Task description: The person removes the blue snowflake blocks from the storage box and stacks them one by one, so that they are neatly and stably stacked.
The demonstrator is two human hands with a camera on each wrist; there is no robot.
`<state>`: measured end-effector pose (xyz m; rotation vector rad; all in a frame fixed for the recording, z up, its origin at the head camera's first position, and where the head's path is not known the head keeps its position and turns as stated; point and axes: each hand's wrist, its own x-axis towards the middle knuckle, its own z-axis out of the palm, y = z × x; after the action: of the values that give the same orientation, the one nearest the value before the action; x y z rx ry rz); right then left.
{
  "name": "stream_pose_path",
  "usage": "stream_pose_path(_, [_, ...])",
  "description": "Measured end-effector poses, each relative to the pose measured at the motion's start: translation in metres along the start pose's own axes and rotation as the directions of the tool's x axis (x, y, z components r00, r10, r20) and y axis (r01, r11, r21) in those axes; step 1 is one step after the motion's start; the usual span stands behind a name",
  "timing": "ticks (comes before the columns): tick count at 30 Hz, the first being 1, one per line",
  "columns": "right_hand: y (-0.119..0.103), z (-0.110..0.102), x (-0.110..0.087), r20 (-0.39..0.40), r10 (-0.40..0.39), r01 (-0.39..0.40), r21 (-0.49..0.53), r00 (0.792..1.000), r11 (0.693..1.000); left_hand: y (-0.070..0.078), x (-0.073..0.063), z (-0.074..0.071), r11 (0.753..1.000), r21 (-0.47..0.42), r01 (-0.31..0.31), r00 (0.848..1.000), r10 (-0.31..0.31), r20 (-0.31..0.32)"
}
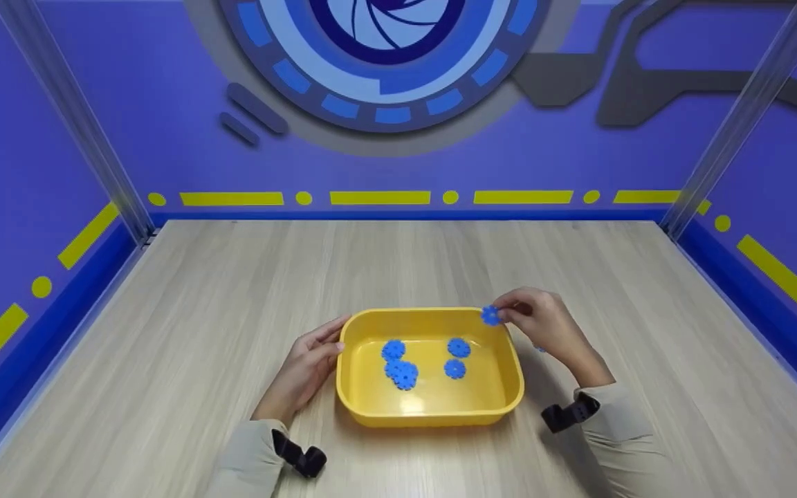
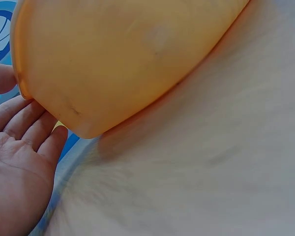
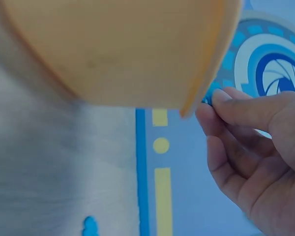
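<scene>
A yellow plastic bin (image 1: 433,419) stands on the table. My left hand (image 1: 307,366) holds its left side, thumb at the rim and fingers along the outer wall; the left wrist view shows the palm (image 2: 19,162) beside the bin's corner. Over the far right corner, my right hand (image 1: 544,321) pinches a blue snowflake building disc (image 1: 490,315) between thumb and fingertips. From the right wrist, that hand (image 3: 255,147) hides most of the disc behind the thumb. Several like discs lie on the bin floor, a cluster (image 1: 402,373) at left and two (image 1: 455,369) at right.
Another blue disc (image 1: 540,348) lies on the table to the right of the bin, mostly hidden by the right wrist in the head view. The wood-look table (image 1: 232,277) is bounded by blue printed panels (image 1: 398,173) at the back and sides.
</scene>
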<state>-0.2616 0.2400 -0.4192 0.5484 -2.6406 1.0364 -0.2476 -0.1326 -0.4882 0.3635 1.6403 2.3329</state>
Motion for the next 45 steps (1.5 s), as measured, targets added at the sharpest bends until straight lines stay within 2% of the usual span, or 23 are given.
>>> stream_pose_path(4, [0.011, -0.004, -0.009, -0.071, 0.06, -0.058, 0.033, 0.996, 0.998, 0.0, 0.001, 0.001, 1.0, 0.007, 0.012, 1.0, -0.012, -0.01])
stream_pose_path(9, [0.025, -0.013, -0.017, -0.08, 0.133, -0.126, 0.089, 0.988, 0.988, 0.001, 0.0, 0.001, 1.0, 0.004, 0.023, 1.0, -0.023, -0.019])
stream_pose_path(14, [0.036, -0.019, -0.022, -0.045, 0.189, -0.187, 0.035, 0.981, 0.982, 0.0, 0.0, 0.001, 1.0, -0.001, 0.021, 0.999, -0.021, -0.034])
stream_pose_path(18, [0.046, -0.023, -0.024, 0.0, 0.238, -0.238, 0.031, 0.971, 0.971, -0.001, 0.0, 0.001, 1.0, 0.0, 0.027, 0.998, -0.027, -0.05])
stream_pose_path(22, [0.055, -0.027, -0.027, 0.047, 0.3, -0.301, 0.01, 0.953, 0.954, -0.002, 0.0, 0.001, 1.0, 0.0, 0.026, 0.998, -0.026, -0.048])
stream_pose_path(27, [0.064, -0.03, -0.029, 0.059, 0.353, -0.353, -0.021, 0.934, 0.935, -0.001, 0.001, 0.001, 1.0, -0.008, 0.014, 0.999, -0.015, -0.031])
stream_pose_path(33, [0.071, -0.03, -0.032, 0.089, 0.426, -0.426, -0.019, 0.9, 0.904, 0.0, 0.0, -0.001, 1.0, 0.006, 0.016, 1.0, -0.016, -0.026])
stream_pose_path(45, [0.078, -0.027, -0.033, 0.16, 0.473, -0.482, 0.023, 0.866, 0.876, 0.0, 0.0, 0.0, 1.0, -0.008, 0.018, 0.999, -0.019, -0.038])
